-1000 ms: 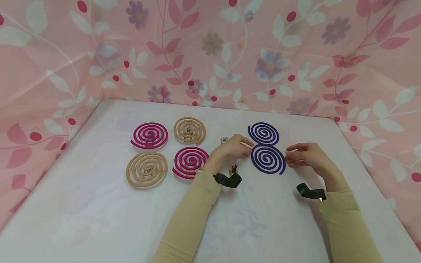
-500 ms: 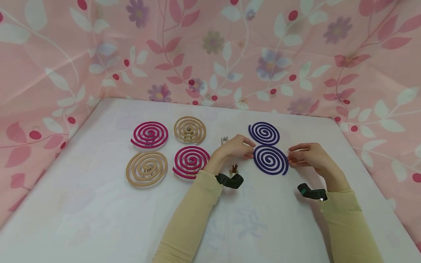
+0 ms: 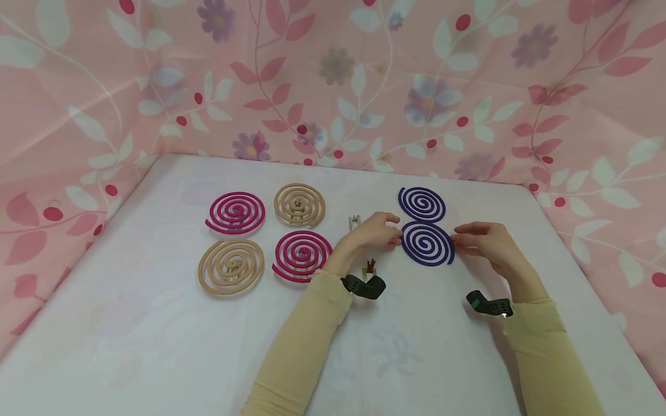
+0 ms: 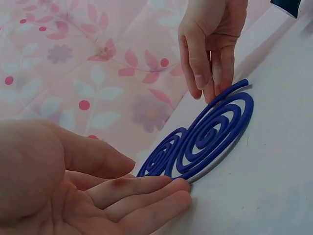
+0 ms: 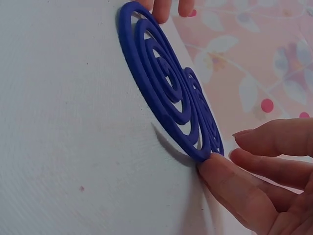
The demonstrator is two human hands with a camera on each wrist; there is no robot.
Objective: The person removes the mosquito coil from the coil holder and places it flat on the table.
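Observation:
Two blue spirals lie close together on the white table: the nearer one (image 3: 426,244) is between the hands, and the farther one (image 3: 422,204) sits behind it. In the left wrist view, the left hand (image 4: 117,186) has extended fingers against one side of the nearer spiral (image 4: 208,139). From the other side, the right hand (image 3: 486,245) touches the rim; in the right wrist view its thumb (image 5: 234,188) rests against the lower end of the nearer spiral (image 5: 161,78), which casts a shadow there. In the head view, the left hand (image 3: 376,232) has its fingertips beside the left rim.
Left of the hands, two magenta spirals (image 3: 236,212) and two tan spirals (image 3: 231,267) rest on small stands. A small metal stand (image 3: 354,222) is behind the left wrist, and another small stand with brown tips (image 3: 370,270) is nearer. A floral pink cloth (image 3: 333,86) hangs behind.
The nearer blue spiral shifted slightly right, then away from the person. The farther one moved back and slightly right. The right hand followed a little; the left stayed close to its place.

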